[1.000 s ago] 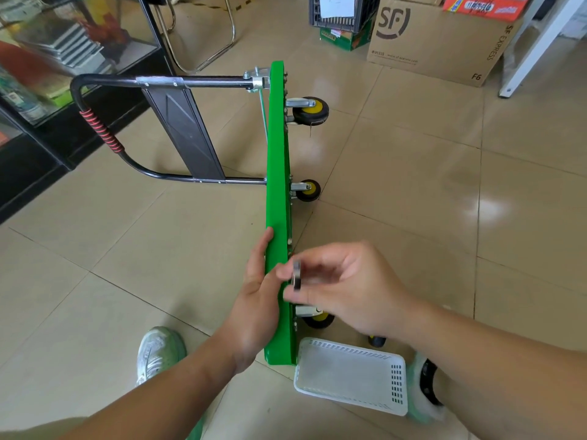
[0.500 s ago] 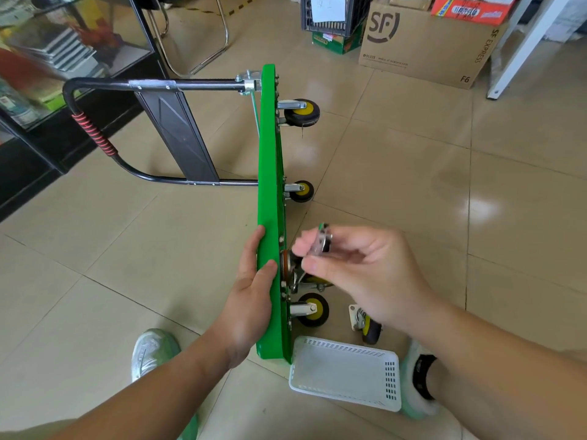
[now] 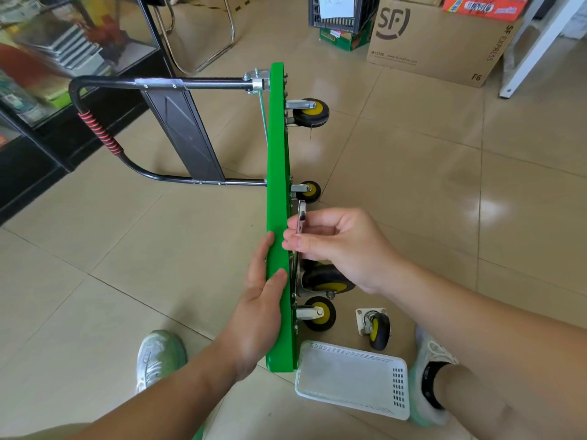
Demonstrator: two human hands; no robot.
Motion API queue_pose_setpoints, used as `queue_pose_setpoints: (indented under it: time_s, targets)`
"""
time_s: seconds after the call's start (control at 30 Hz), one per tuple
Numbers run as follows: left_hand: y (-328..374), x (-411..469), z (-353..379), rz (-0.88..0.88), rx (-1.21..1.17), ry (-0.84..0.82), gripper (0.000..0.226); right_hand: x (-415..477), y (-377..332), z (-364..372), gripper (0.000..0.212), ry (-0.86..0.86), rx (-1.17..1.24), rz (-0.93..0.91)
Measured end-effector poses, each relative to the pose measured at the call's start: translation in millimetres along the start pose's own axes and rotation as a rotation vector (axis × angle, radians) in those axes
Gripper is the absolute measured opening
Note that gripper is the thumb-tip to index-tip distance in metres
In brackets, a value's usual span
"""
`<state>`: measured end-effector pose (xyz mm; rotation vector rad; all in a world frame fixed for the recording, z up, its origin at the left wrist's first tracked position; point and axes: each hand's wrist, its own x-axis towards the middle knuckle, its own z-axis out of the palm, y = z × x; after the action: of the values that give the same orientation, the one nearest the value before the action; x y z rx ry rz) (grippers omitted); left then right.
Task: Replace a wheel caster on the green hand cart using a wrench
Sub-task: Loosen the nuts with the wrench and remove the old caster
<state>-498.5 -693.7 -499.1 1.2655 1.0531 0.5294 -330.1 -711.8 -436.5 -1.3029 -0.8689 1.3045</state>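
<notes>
The green hand cart [image 3: 278, 160] stands on its side edge on the tiled floor, wheels pointing right. My left hand [image 3: 260, 300] grips the deck's upper edge near its near end. My right hand [image 3: 336, 246] pinches a small silver wrench [image 3: 300, 215] held upright against the cart's underside. Just below that hand a caster [image 3: 327, 279] with a black and yellow wheel sits at the deck. A loose caster [image 3: 374, 327] with its mounting plate lies on the floor to the right.
A white perforated basket [image 3: 351, 377] lies on the floor by the cart's near end, between my two shoes. The black folding handle [image 3: 95, 131] reaches left toward a glass cabinet [image 3: 47, 58]. Cardboard boxes [image 3: 438, 39] and a crate stand at the back.
My right hand has moved closer to the cart's underside with the wrench. The view has shifted, so the loose caster and the caster under my hand now show.
</notes>
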Motion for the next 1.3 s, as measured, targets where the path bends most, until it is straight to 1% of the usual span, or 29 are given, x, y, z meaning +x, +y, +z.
queue_pose_setpoints:
  time_s: [0.17, 0.23, 0.3, 0.4, 0.47, 0.53, 0.63, 0.73, 0.83, 0.97, 1.17, 1.3]
  targets:
    - [-2, 0, 1, 0.004, 0.004, -0.013, 0.050, -29, 6, 0, 0.026, -0.069, -0.017, -0.098]
    - [-1, -1, 0, 0.004, -0.006, -0.016, 0.050, -47, 15, 3, 0.029, -0.085, -0.005, -0.093]
    - [-1, -2, -1, 0.019, -0.016, -0.022, 0.054, -64, 23, 6, 0.037, -0.111, -0.012, -0.093]
    - [-2, -3, 0, 0.042, -0.008, -0.012, 0.053, -80, 35, 9, 0.049, -0.120, -0.138, -0.193]
    - [1, -4, 2, 0.042, 0.002, -0.008, 0.053, -84, 39, 9, 0.052, -0.100, -0.154, -0.228]
    - [3, -5, 3, 0.034, 0.007, -0.003, 0.053, -86, 36, 9, 0.050, -0.055, -0.116, -0.237]
    - [2, -3, 4, 0.029, 0.007, 0.012, 0.053, -83, 22, 1, 0.037, 0.018, -0.009, -0.230]
    - [-1, -1, 3, 0.023, -0.002, 0.014, 0.052, -71, 6, -7, 0.029, 0.035, -0.025, -0.237]
    - [-1, -1, 4, 0.016, -0.006, 0.013, 0.052, -56, -1, -10, 0.030, 0.037, -0.023, -0.229]
    - [-1, 0, 3, 0.029, 0.010, 0.008, 0.054, -35, -1, -9, 0.034, 0.026, 0.054, -0.180]
    - [-3, 0, 1, 0.024, 0.022, -0.006, 0.055, -13, -7, -6, 0.028, 0.006, 0.063, -0.119]
    - [-2, 0, 1, 0.029, 0.011, -0.006, 0.052, -4, -8, -5, 0.027, -0.007, 0.045, -0.097]
